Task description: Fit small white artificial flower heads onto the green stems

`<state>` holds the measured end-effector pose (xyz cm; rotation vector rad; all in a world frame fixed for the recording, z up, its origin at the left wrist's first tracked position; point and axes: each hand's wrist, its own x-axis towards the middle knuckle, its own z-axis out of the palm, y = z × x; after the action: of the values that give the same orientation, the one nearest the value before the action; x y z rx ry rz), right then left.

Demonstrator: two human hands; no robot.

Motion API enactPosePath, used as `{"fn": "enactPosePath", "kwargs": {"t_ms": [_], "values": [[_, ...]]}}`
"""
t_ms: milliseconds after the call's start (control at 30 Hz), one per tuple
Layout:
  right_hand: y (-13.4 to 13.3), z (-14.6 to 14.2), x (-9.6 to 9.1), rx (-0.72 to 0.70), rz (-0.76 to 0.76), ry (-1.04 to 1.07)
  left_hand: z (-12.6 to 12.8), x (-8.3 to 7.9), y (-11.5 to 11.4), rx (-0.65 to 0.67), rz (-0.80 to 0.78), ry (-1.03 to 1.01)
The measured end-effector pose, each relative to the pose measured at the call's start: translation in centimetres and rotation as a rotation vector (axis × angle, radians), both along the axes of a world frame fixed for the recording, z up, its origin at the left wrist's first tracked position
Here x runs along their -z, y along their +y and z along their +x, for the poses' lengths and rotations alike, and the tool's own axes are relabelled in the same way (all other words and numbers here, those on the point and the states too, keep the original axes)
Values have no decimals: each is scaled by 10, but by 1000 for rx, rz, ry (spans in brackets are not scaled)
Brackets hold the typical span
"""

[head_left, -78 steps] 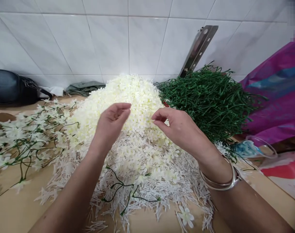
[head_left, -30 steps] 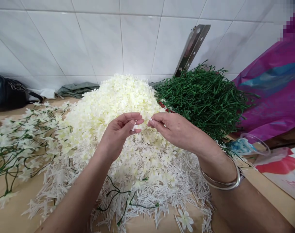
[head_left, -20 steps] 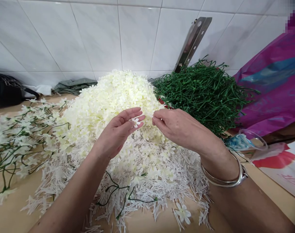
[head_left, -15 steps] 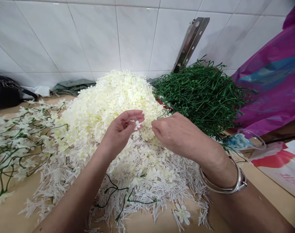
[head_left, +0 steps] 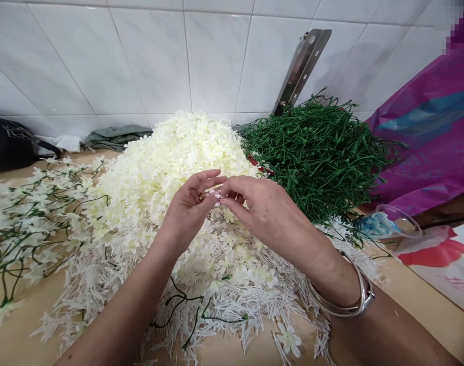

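Between thumb and fingers, my left hand [head_left: 193, 203] pinches a small white artificial flower [head_left: 217, 196]. My right hand [head_left: 256, 201] meets it there, thumb and index finger closed at the flower; whether they grip the flower or a tiny part on it is hidden. Both hands are over a big heap of cream-white flower heads [head_left: 186, 142]. Below them spread many thin white sticks [head_left: 232, 305], with a green branched stem [head_left: 195, 300] lying on top. A single loose flower [head_left: 288, 339] rests near the front edge.
Green plastic stems [head_left: 319, 152] are piled at the right, beside a purple bag [head_left: 426, 137]. A clear cup [head_left: 403, 223] lies by a red and white bag [head_left: 441, 259]. Finished-looking flower sprigs [head_left: 33, 218] cover the left. A metal bracket [head_left: 304, 71] stands against the tiled wall.
My right hand has moved left, from apart to touching the flower in my left hand, and its fingertips now pinch there. My left hand has stayed nearly in place.
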<state>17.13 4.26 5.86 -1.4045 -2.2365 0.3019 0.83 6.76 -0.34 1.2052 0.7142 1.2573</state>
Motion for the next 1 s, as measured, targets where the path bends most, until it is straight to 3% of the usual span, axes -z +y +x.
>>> {"fn": "enactPosePath", "kwargs": {"t_ms": [200,367,433,533,667,767,1000], "values": [[8,-4,15,-22,85,249,-3,-1,1,-20,-24,-32],[16,5,11,35,180,419,-3,-8,-2,-50,10,-70],[17,11,7,68,89,379,-3,-12,-5,-90,92,-8],[17,15,3,21,-179,332,1,-19,-10,-158,224,99],[17,7,8,-117,-432,572,4,-23,-15,-129,270,124],[21,1,15,-134,-370,688,3,-22,-14,-123,215,130],[22,6,10,-47,-175,533,-5,-23,-6,-211,47,243]]}}
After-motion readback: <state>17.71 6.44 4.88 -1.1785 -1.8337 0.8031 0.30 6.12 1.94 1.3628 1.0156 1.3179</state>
